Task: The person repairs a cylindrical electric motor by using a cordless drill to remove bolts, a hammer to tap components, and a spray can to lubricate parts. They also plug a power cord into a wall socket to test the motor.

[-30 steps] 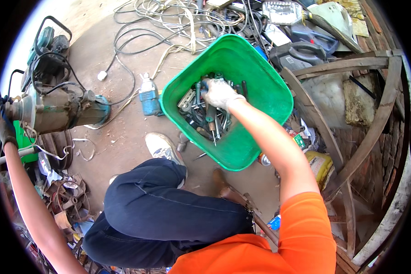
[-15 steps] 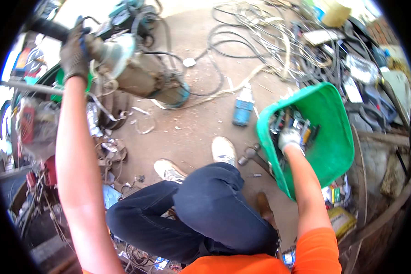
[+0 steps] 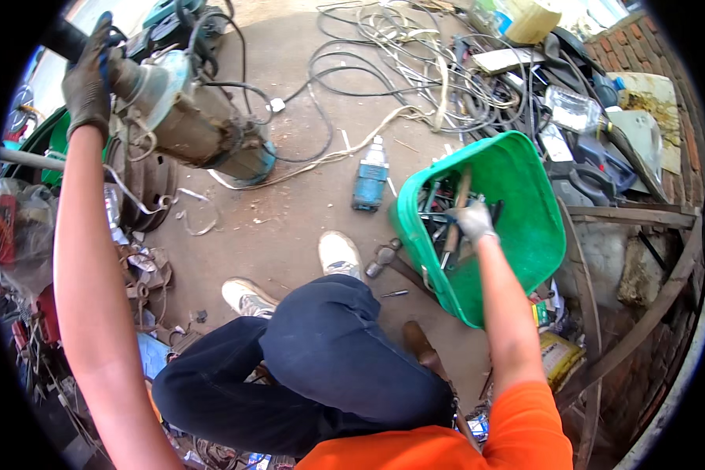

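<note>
In the upper left, my gloved left hand [image 3: 90,90] is closed against the neck of a worn, dirt-caked pump [image 3: 200,129], beside a black pipe. The pump leans at a slant on the ground. My right hand [image 3: 474,219], in a pale glove, reaches into a green plastic bin [image 3: 525,227] tipped toward me. Its fingers are closed on a wooden-handled tool [image 3: 461,192] among mixed hand tools. The tool's lower end is partly lost among the others. Outside the bin, a hammer [image 3: 383,257] lies on the ground near its rim.
A blue power tool [image 3: 370,182] lies on the concrete between pump and bin. Tangled cables [image 3: 415,63] spread across the far ground. Scrap and plastic containers [image 3: 576,110] pile up at the right by a brick wall [image 3: 634,51]. More clutter lines the left. My shoes [image 3: 341,254] are near the middle.
The view has shifted right, so everything sits further left. My right hand has moved within the bin, and the wooden handle shows more plainly. My left hand stays at the pump.
</note>
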The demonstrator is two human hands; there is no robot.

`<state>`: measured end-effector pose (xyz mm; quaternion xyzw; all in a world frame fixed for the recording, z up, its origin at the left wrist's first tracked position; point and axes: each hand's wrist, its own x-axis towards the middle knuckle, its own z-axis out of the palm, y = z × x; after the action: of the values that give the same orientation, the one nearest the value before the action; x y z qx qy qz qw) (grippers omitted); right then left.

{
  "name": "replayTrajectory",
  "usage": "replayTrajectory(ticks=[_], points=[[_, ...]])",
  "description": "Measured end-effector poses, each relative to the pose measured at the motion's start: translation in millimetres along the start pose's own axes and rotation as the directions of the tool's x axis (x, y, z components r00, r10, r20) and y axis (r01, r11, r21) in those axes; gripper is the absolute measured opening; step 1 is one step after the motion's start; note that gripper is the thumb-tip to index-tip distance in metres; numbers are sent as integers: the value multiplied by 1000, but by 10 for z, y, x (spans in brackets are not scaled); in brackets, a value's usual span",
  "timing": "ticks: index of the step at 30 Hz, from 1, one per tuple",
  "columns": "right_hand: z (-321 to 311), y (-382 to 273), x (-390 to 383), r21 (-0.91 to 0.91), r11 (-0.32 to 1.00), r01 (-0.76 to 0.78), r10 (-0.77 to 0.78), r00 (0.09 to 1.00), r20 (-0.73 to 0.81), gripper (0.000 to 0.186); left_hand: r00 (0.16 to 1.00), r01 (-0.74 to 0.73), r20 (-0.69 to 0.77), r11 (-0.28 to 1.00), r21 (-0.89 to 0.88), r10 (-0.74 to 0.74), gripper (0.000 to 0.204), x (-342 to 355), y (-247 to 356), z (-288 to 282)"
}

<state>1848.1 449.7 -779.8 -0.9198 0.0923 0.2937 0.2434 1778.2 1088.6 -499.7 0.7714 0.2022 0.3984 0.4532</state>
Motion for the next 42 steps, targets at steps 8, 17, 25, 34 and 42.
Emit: replayTrajectory(ticks=[8,17,25,34,42], points=[[-1162,-788,-1648,549,592,590,-193,765,-614,33,994,31,-89,943,-333,-64,37,-99,262,178],[48,-2395,-1774,933,74,352,-594,767,-242,37,961,-235,-174,968,-91,217,26,-95,186,195],[676,-2984,-1649,530,221,819,-865,415,-280,30,964,-87,-259,992,-91,60,29,-329,455,396],[787,-3007,-1658,239,200,950,-877,282,-389,33,940,-99,-324,994,41,108,39,-415,598,459],[837,-2976,-1611,231,143,962,-871,233,-432,34,928,-142,-352,989,-28,123,37,-355,507,467]])
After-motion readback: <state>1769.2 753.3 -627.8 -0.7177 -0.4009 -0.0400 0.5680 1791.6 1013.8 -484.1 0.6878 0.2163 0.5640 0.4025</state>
